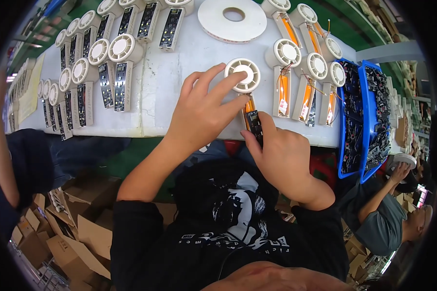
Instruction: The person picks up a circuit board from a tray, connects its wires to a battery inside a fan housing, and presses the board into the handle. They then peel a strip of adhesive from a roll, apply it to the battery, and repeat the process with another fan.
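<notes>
A white handheld fan [234, 66] lies at the front middle of the table, its round grille up and its open handle toward me. My left hand [199, 111] steadies it, with fingers over the round head and the thumb near the top of the handle. My right hand [285, 154] pinches a narrow black circuit board [253, 121] between thumb and fingers, over the handle. An orange strip shows in the handle beside the board. Whether the board is seated in the handle is hidden by my fingers.
Fans with black boards [124, 85] stand in rows at left; fans with orange strips and loose wires [282, 92] are at right. A white tape roll [213, 22] lies at the back. Blue trays [365, 145] hold many boards. Other people [395, 213] sit on both sides.
</notes>
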### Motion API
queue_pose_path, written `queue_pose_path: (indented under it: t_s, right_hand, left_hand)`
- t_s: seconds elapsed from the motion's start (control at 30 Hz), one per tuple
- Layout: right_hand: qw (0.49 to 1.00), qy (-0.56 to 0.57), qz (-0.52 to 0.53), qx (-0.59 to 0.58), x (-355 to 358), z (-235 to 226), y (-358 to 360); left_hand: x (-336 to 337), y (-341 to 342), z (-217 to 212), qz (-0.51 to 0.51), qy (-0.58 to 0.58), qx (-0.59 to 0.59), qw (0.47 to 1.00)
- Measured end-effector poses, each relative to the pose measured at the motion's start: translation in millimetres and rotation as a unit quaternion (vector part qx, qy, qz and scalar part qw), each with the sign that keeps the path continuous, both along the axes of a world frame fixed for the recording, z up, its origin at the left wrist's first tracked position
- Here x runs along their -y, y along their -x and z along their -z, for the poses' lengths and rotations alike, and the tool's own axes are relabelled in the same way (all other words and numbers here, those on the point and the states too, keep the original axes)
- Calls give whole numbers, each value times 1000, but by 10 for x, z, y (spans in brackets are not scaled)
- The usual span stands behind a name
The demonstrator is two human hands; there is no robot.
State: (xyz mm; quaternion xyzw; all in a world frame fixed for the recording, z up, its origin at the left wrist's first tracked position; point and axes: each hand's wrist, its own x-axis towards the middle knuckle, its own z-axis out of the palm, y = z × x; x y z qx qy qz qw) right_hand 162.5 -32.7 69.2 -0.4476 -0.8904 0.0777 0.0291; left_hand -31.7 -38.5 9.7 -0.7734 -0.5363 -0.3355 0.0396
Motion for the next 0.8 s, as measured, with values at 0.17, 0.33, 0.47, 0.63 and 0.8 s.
queue_pose_path:
  t_s: [0.17,0.33,0.47,0.63,0.8]
  right_hand:
    - [999,28,-31,-30,-95,-26,-102]
    - [979,133,30,-154,-115,-42,-190]
    - [958,133,97,-233,-49,51,-157]
    - [971,4,51,-232,-79,245,-58]
    - [972,-96,-5,-213,-46,380,68]
  left_hand:
    - [37,-78,-102,-25,9,-85,996]
    - [-18,-118,-166,-7,50,-110,993]
    - [-8,-37,-114,15,60,-52,997]
    - [-54,-58,82,9,81,326,942]
    - [-70,-123,91,38,181,392,901]
